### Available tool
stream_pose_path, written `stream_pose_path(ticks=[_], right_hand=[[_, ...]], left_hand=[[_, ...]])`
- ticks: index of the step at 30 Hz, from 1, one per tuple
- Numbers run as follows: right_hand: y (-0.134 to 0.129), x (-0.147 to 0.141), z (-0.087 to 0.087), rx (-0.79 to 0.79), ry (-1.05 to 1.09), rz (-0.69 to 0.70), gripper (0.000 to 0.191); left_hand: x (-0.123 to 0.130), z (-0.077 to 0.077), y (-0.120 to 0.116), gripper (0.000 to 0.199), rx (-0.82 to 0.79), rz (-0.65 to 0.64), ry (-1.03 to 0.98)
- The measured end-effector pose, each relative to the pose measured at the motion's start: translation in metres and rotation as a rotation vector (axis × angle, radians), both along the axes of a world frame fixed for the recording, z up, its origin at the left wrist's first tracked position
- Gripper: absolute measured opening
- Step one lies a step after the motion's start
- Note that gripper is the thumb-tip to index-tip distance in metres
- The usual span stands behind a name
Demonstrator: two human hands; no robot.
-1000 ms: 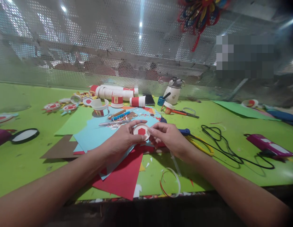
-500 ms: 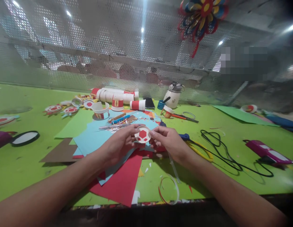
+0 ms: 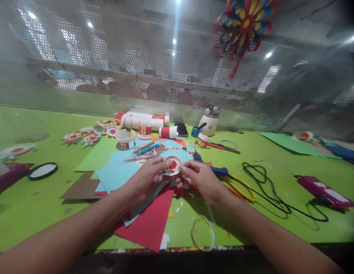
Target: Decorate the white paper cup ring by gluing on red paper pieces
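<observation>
Between my two hands is the cut-off bottom of a paper cup (image 3: 171,170), white and shallow, with red paper pieces stuck on its face. My left hand (image 3: 149,176) pinches its left rim, the thumb lying over the face. On the right rim, the thumb and fingers of my right hand (image 3: 200,179) are closed. Both hands are above blue paper sheets (image 3: 112,173) and a red sheet (image 3: 148,224). Scissors with blue and yellow handles (image 3: 221,171) lie just right of my right hand, partly hidden by it.
Cut paper cups (image 3: 125,140) and stacked cups (image 3: 145,122) stand at the back, beside finished paper turtles (image 3: 92,139). A water bottle (image 3: 210,121) stands back right. A black cord (image 3: 268,190) and a purple box-like device (image 3: 325,189) lie right; a round black-rimmed mirror-like disc (image 3: 43,171) lies left.
The cup bottom has tilted, so its inner rim shows more and my left thumb covers more of the red pieces. The whole view has shifted slightly; both hands keep their hold.
</observation>
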State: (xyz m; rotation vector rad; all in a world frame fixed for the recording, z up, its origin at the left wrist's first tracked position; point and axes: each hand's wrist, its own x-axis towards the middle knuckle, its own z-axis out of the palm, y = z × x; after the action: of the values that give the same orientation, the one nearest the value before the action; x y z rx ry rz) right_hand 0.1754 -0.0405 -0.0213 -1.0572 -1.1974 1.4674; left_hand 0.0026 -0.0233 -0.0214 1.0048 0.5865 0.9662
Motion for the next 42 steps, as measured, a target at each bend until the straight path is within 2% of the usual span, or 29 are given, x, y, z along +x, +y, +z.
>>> stream_pose_path(ticks=[6,12,18,20,23,26,30,37,42], right_hand=[[-0.003,-0.004,-0.002,-0.037,0.038,0.038,0.037],[-0.003,-0.002,0.000,-0.089,-0.080,0.057,0.039],[-0.002,0.002,0.002,-0.076,-0.168,0.044,0.035],[-0.001,0.004,0.005,-0.019,-0.207,0.010,0.032],[0.001,0.012,0.014,0.170,-0.270,-0.106,0.028],[0.002,0.023,0.024,0.343,-0.306,-0.221,0.024],[0.008,0.039,0.034,0.510,-0.273,-0.335,0.017],[0.023,0.057,0.033,0.560,-0.266,-0.417,0.013],[0.026,0.055,0.032,0.554,-0.468,-0.429,0.015]], left_hand=[[0.000,-0.001,0.001,0.011,-0.007,0.081,0.045],[-0.002,-0.005,0.003,0.012,0.009,0.068,0.047],[-0.002,-0.003,0.005,0.012,-0.036,0.115,0.086],[-0.003,-0.002,0.007,0.013,-0.021,0.128,0.105],[-0.006,0.000,0.011,0.016,-0.016,0.174,0.099],[-0.008,0.001,0.016,0.018,-0.028,0.271,0.088],[-0.011,0.002,0.023,0.010,-0.065,0.392,0.069],[-0.019,0.010,0.031,0.006,-0.071,0.556,0.000],[-0.020,0.014,0.031,0.004,-0.060,0.574,-0.046]])
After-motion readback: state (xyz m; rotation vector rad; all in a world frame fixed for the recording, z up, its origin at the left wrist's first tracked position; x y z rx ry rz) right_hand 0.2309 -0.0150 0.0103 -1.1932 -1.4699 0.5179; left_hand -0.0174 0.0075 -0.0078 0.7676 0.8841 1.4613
